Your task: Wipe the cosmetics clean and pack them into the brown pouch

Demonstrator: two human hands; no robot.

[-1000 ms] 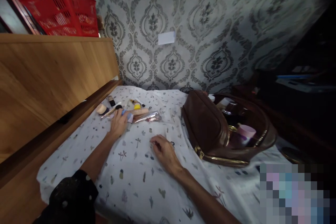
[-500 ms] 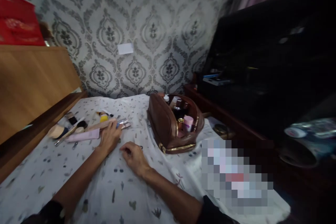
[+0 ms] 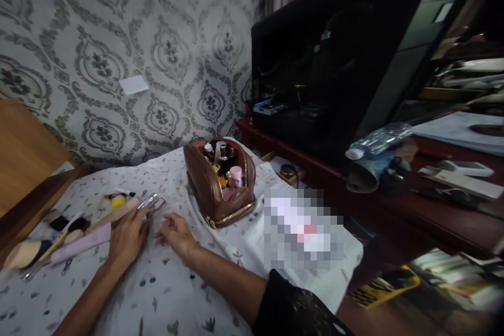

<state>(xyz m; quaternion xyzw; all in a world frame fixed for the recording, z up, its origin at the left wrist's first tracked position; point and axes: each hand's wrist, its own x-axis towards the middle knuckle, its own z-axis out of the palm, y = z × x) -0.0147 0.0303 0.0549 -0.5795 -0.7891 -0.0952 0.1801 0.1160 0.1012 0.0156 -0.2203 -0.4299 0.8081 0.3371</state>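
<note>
Facing wallpaper [image 3: 169, 52], over printed sheet [image 3: 161, 294]: R hand [image 3: 177, 236] w/ fingers loosely bent, free; L hand [image 3: 128, 241]: grip unclear.

Patterned grey wall [image 3: 134, 47]; black screen [image 3: 307, 73] above reddish cabinet [image 3: 409, 215].

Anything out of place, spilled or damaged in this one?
I see no spill or damage. A pixelated patch beside the open brown bag looks odd, since it hides whatever lies there. The clear bottle lies on its side, capped.
</note>
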